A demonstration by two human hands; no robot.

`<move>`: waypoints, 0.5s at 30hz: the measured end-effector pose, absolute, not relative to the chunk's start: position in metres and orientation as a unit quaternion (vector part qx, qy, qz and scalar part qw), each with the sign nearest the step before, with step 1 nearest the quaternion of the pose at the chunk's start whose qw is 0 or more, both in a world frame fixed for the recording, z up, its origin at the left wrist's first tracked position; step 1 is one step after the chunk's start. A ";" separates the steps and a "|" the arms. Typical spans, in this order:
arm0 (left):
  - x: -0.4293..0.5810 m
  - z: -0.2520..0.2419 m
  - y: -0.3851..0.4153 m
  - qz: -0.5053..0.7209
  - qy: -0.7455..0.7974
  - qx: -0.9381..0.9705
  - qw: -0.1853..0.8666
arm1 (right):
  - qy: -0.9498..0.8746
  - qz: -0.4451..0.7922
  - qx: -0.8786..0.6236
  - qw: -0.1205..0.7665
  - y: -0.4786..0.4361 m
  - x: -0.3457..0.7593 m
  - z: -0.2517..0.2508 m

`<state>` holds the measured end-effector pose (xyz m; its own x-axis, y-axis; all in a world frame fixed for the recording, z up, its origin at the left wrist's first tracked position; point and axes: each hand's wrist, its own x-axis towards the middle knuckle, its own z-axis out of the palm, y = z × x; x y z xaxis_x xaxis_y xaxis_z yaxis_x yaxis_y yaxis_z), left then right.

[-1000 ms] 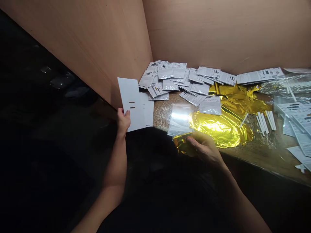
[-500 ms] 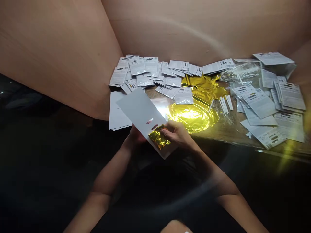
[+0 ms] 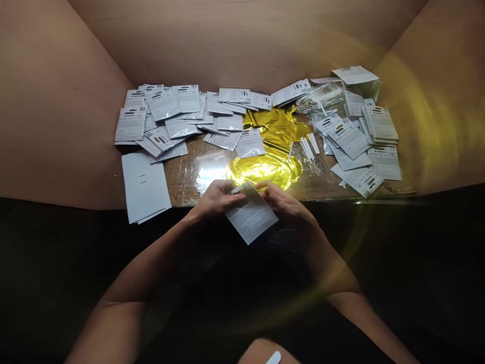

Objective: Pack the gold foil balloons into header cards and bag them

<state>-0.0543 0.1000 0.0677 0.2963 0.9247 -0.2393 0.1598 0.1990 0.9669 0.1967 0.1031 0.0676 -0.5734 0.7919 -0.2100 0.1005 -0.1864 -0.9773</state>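
The folded printed card (image 3: 252, 220) was what I had at the centre, held up just off the near edge of the bench (image 3: 182, 179), tilted, its text side to the camera. The left hand (image 3: 219, 197) was clamped on it, thumb flat on the face near the hang slot and fingers underneath. The right hand (image 3: 282, 200) had its fingers curled at the upper right edge; I couldn't tell whether they were pinching it or only steadying it. I made out no clear sleeve around this piece, so I judged it part-finished: folded, but not packed. Whether anything lay inside the fold was hidden from me.

Just beyond the hands lay the clear sleeves (image 3: 212, 167), beside the shiny gold foil (image 3: 265, 169), and next to that some white sticks (image 3: 310, 146). All of that I counted as stock left to use. So too the flat white cards (image 3: 144, 192) at the left, unfolded and overhanging the bench edge.

Farther out, the left pile of folded cards (image 3: 162, 103) ran along the back, several glossy as if sleeved; I took those as done. The right pile of cards (image 3: 348, 139) I couldn't sort into finished or waiting.
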 end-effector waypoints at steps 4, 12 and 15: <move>-0.032 0.060 0.114 0.453 0.516 0.512 0.516 | -0.613 0.535 -0.441 0.378 0.100 0.190 0.054; 0.012 0.028 0.116 0.577 0.480 0.407 0.521 | -0.608 0.463 -0.468 0.444 0.130 0.188 0.040; 0.014 0.027 0.122 0.597 0.468 0.392 0.521 | -0.647 0.375 -0.546 0.377 0.171 0.209 0.048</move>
